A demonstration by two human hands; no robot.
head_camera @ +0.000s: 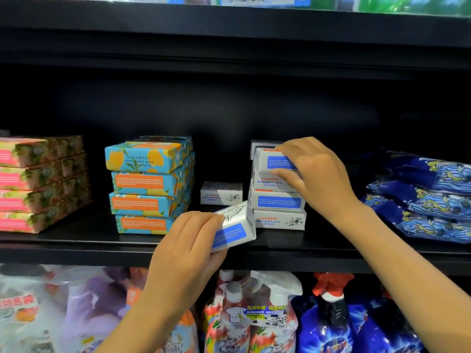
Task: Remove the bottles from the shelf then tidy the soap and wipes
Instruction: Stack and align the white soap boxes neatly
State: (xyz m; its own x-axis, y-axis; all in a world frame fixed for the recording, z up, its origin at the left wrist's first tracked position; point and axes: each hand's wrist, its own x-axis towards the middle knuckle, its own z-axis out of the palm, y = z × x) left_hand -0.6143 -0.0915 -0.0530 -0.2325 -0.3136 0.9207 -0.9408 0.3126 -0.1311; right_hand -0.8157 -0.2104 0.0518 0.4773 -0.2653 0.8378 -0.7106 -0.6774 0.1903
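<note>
Both our bare forearms reach up from below. Our left hand grips a tilted soap box, fingers curled round its near end. Our right hand, higher and farther in, pinches the top box between fingers and thumb.

— Just the one camera?
— One, worn on the person's head, wide lens, facing the black shelf head-on and tipped a little down.
— How near?
— Close. Left hand and right hand sit mid-frame, forearms entering from the bottom edge. The upper shelf and the bottles below just fit.
</note>
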